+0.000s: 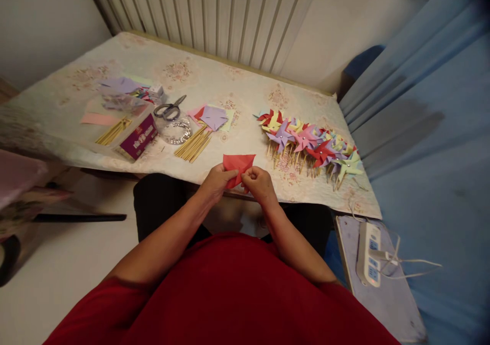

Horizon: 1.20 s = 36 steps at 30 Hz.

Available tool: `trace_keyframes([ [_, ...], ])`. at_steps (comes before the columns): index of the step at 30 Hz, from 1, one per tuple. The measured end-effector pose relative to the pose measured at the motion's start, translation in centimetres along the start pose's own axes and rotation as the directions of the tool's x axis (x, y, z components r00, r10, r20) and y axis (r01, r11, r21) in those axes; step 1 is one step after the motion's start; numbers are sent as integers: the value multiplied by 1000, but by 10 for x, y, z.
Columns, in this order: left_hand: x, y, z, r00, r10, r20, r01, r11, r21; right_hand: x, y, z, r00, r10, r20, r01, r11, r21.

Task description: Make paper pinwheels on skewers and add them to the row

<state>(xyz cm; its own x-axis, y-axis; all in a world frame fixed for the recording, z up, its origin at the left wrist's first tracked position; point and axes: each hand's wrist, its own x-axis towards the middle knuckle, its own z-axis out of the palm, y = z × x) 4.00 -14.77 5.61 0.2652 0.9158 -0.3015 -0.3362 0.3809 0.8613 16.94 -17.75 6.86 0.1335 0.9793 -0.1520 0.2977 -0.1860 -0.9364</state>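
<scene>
A red sheet of paper (238,162) is held between my hands at the table's front edge, partly bent over. My left hand (217,179) grips its left side with the thumb on top. My right hand (259,182) pinches its lower right part; the fingertips hide what lies between them. Closest beyond the hands are a bundle of thin wooden sticks (193,144) and a small pile of cut paper squares with a lilac one (214,117) on top. Finished paper pinwheels (306,138) on sticks lie in a group to the right.
Scissors (168,109) and a clear dish of shiny beads or pins (178,131) lie left of the sticks. A clear plastic box (150,114) with a purple label holds more sticks. A power strip (369,255) with cords rests on the stool at right.
</scene>
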Motion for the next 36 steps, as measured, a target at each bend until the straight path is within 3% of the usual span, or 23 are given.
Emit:
trace_keyframes([
  [4, 2, -1, -1, 1000, 13, -9, -13, 1000, 10, 1, 2, -5, 1000, -7, 6, 7, 1000, 17],
  [6, 3, -1, -3, 1000, 16, -14, -15, 1000, 14, 5, 3, -15, 996, -37, -77, 38, 999, 7],
  [8, 4, 1, -7, 1000, 3, -2, -3, 1000, 24, 12, 4, -30, 967, -100, -234, 97, 995, -25],
  [10, 4, 4, -10, 999, -25, 42, 23, 999, 47, 21, 4, -46, 941, -176, -289, 170, 984, -46],
  [12, 3, 9, -12, 994, -58, 97, 50, 995, 83, 29, 2, -59, 952, -216, -219, 216, 976, -25],
  [16, 0, 18, -12, 972, -108, 209, 65, 977, 201, 38, -3, -69, 978, -192, 82, 186, 980, 67],
  [21, 2, 18, -15, 951, -143, 273, 34, 928, 370, 35, -4, -57, 911, -95, 401, 112, 994, -19],
  [25, 6, 14, -20, 945, -132, 299, -25, 883, 469, 32, -1, -47, 876, -76, 476, 150, 982, -118],
  [29, 9, 12, -22, 927, -140, 348, -78, 837, 542, 29, 0, -43, 850, -54, 524, 128, 986, -106],
  [36, 10, 12, -18, 926, -151, 346, -86, 807, 584, 27, 3, -40, 860, -50, 507, 125, 985, -116],
])
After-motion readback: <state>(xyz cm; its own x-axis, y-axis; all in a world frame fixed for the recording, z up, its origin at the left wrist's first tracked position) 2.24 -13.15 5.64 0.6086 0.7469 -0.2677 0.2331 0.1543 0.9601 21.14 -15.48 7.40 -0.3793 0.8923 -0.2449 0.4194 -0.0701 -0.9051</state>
